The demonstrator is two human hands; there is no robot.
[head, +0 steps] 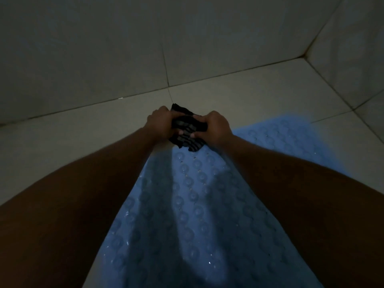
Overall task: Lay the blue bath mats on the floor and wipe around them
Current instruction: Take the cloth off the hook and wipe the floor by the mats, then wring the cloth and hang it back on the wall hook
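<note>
A blue bath mat [197, 204] with round suction cups lies flat on the pale tiled floor [83, 129], running from the bottom of the view up to my hands. Both hands grip a dark striped cloth [187, 132] just above the mat's far end. My left hand [160, 123] holds the cloth's left side, my right hand [216, 127] its right side, fingers curled into the fabric. The room is dim.
A tiled wall [104, 48] rises just beyond my hands, and a second wall [353, 59] meets it in the corner at the upper right. Bare floor tiles show to the left and right of the mat.
</note>
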